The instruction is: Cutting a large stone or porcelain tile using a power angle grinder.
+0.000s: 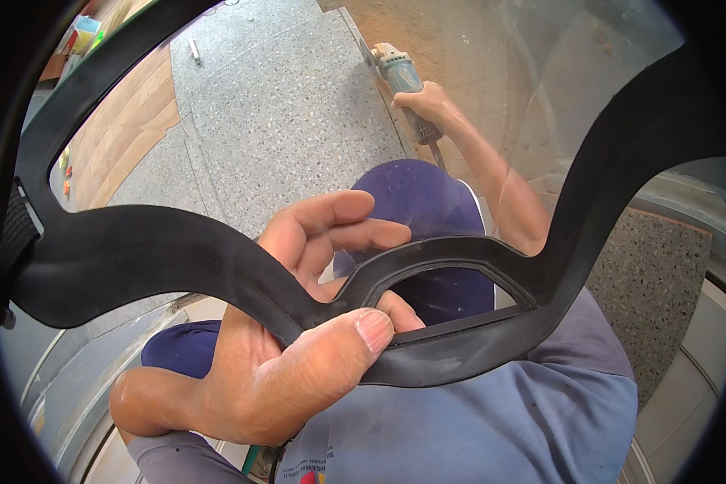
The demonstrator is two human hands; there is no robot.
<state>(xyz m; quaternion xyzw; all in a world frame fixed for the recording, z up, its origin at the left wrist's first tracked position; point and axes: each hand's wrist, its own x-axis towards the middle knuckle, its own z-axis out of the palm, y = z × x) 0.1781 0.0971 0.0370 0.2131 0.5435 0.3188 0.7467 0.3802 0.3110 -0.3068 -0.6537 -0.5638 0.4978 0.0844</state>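
Note:
Close in front of the camera, my left hand [290,355] pinches a clear face shield with a black rubber frame [137,250], its thumb on the lower edge near the small opening and some fingers behind the transparent part. Beyond the shield, my right hand [427,109] grips an angle grinder [399,73] with a pale head and grey-teal body. The grinder rests or hovers at the right edge of a speckled grey slab [258,105]; I cannot tell whether it touches it. My navy-clad knee [411,194] shows below the slab.
Wood-look planks [133,141] lie left of the slabs, with small coloured items [81,36] at the far upper left and a small pale bar [194,52] on the slab. A dusty tan floor [476,48] lies upper right, and another speckled board [653,306] stands at the right.

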